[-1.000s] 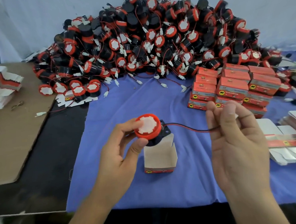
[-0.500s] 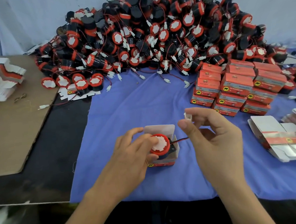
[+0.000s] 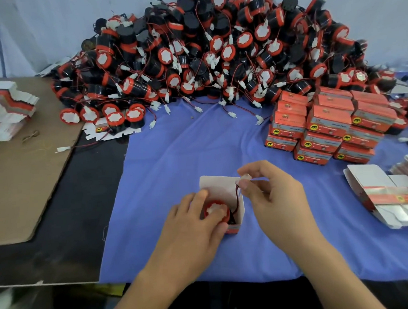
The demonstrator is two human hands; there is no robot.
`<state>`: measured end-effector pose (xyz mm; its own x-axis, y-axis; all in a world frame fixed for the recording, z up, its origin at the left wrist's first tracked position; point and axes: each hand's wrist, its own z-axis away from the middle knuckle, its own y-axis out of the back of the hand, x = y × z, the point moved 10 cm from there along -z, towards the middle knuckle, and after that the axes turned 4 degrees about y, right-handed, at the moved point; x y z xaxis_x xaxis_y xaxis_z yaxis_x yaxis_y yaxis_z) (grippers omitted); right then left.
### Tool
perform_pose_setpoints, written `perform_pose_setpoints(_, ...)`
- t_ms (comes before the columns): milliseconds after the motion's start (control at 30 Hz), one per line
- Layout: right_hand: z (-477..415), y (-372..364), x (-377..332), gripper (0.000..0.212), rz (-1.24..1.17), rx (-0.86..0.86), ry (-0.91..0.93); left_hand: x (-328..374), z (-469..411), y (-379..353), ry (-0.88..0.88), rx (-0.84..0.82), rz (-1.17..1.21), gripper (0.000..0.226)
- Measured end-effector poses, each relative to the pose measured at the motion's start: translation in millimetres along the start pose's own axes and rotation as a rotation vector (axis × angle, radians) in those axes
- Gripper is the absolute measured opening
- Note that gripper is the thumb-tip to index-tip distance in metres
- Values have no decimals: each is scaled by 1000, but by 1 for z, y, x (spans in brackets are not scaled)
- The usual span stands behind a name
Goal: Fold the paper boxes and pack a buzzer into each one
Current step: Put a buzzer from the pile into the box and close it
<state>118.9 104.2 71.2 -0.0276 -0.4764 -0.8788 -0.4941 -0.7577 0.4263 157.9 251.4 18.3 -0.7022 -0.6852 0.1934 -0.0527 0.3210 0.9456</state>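
An open paper box (image 3: 239, 208) is stood upright on the blue cloth (image 3: 186, 150), near the bench's front edge. A buzzer (image 3: 216, 211) is seated in its mouth, red cap up and not fully sunk. The buzzer is gripped by the left hand (image 3: 191, 229), whose fingers (image 3: 200, 196) are curled over the cap while the thumb is pressed against the box's front. Just at 2 o'clock of the box, the white connector (image 3: 244, 177) is pinched between thumb and forefinger of the right hand (image 3: 275, 197), and the red-and-black wire (image 3: 235, 197) is led from it down into the box.

At 12 o'clock, against the wall, a large pile of buzzers (image 3: 204, 54) is heaped. At 2 o'clock closed red boxes (image 3: 328, 127) are stacked in rows. At 3 o'clock flat box blanks (image 3: 387, 195) are laid. At 10 o'clock another stack of blanks (image 3: 4, 109) is kept on a cardboard sheet (image 3: 21, 184).
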Motion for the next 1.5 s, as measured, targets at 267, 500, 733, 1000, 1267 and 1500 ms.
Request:
perform_pose_setpoints(267, 6, -29, -9, 27, 152, -25, 80, 2, 5, -6, 98, 136, 72, 53)
perform_pose_setpoints(500, 14, -76, 5, 18, 398, -185, 36, -1, 16, -15, 145, 233, 249, 82)
perform_pose_setpoints(733, 11, -65, 6, 21, 389, -58, 42, -25, 26, -36, 351, 79, 686, 40)
perform_pose_setpoints(1000, 31, -22, 19, 22, 42, 239, -49, -6, 27, -30, 140, 179, 481, 46)
perform_pose_setpoints(1267, 42, -65, 14, 26, 260, 36, -34, -30, 30, -45, 445, 86, 917, 36)
perform_pose_setpoints(1500, 46, -69, 21, 21, 224, 90, -108, -28, 26, -50, 397, 53, 857, 39)
